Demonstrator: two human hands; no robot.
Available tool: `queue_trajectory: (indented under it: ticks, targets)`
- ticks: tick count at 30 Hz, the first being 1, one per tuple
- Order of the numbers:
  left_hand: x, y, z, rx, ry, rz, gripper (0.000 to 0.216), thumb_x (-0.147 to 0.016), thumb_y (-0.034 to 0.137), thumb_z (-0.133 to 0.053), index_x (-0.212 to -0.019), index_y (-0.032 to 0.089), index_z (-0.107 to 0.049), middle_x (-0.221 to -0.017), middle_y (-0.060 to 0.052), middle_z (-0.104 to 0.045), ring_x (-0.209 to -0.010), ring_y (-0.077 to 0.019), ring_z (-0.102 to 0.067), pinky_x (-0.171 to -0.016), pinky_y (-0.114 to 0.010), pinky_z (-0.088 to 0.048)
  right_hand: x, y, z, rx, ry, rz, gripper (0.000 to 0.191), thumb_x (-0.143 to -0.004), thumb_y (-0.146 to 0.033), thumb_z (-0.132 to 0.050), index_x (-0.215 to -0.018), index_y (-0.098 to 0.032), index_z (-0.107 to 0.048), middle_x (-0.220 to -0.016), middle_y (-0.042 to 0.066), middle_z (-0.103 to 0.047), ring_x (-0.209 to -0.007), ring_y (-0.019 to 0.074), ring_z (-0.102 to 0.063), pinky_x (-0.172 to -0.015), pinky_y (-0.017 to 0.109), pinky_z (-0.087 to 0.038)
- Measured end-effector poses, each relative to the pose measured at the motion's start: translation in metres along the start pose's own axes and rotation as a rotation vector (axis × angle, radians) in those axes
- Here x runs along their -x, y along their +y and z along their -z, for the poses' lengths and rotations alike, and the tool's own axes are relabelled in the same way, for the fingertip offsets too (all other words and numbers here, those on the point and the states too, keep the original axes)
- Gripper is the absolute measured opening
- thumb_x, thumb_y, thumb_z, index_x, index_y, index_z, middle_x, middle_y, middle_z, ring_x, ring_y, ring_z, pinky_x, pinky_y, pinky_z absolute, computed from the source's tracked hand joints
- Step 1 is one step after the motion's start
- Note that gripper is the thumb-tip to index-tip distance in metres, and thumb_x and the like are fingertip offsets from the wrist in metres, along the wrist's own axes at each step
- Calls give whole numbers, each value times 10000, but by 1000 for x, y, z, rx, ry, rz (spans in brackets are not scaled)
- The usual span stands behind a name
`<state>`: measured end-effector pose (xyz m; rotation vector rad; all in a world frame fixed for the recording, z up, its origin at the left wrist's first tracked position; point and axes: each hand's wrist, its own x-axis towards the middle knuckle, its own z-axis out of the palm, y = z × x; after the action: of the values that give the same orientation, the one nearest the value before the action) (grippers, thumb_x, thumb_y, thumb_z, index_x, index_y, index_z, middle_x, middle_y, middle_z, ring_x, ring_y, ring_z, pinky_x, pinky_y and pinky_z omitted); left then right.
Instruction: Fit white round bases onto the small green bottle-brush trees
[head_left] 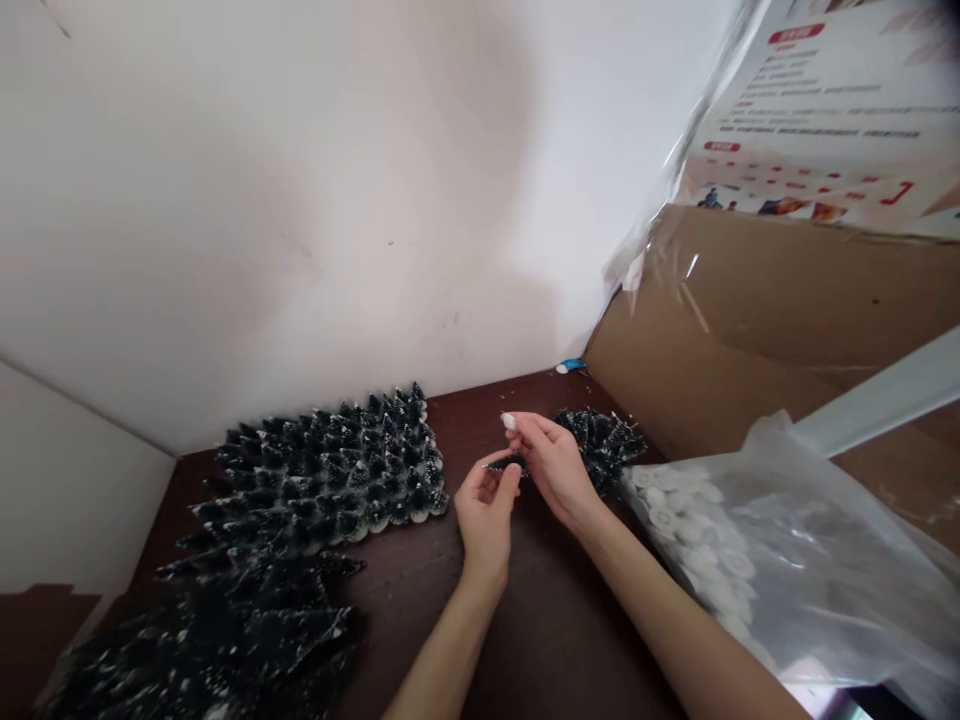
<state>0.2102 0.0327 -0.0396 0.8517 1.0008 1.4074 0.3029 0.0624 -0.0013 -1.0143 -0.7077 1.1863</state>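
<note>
Dozens of small, dark, white-flecked trees lie to the left of your hands: nearest you, a loose heap of them on their sides, and just beyond it a close-packed block of trees, with round white bases showing along its edge nearest your left hand. Between that block and your right hand, your left hand grips one small tree between thumb and fingers, its length lying sideways and its thin tip pointing left. Your right hand pinches what looks like a small white piece between thumb and forefinger, just above the tree and apart from it; whether its other fingers touch the tree's thick end, you cannot tell from here. Just behind the right hand sits a dark bunch of trees, and right of your right forearm a clear bag holds many white round pieces. Judging by the block, the step in hand seems to be pairing this tree with its white base, with the two not yet joined. The next move calls for a steady left grip and for the white piece lined up squarely with the tree's thick end.
</note>
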Motion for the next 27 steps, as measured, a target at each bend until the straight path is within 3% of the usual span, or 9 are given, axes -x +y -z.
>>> queue_trajectory:
  ticks: [9,18,27]
  targets:
    - [-8,1,3,263,52,120,446,-617,396,-884,-901,130,-665,-714,-8,-663,-567,-76,-513,-530,-201,-384,-1,0,1,-42,12,-9,284,-644,-397,-824,-782,-161,-750,-707,18,-655,-635,134,-536,-559,262,-447]
    - [-7,0,0,247,46,104,464,-685,477,-848,-878,163,-567,-651,25,-619,-549,-78,-493,-528,-203,-350,0,8,4,123,-13,25,244,-686,-400,-801,-788,-181,-775,-789,21,-680,-729,142,-585,-644,248,-467]
    - [-5,-3,-1,231,62,84,522,-696,575,-819,-862,170,-535,-586,58,-573,-531,-64,-461,-511,-181,-342,-1,13,5,163,-36,-30,316,-674,-467,-808,-787,-174,-772,-751,21,-664,-649,128,-552,-606,249,-470]
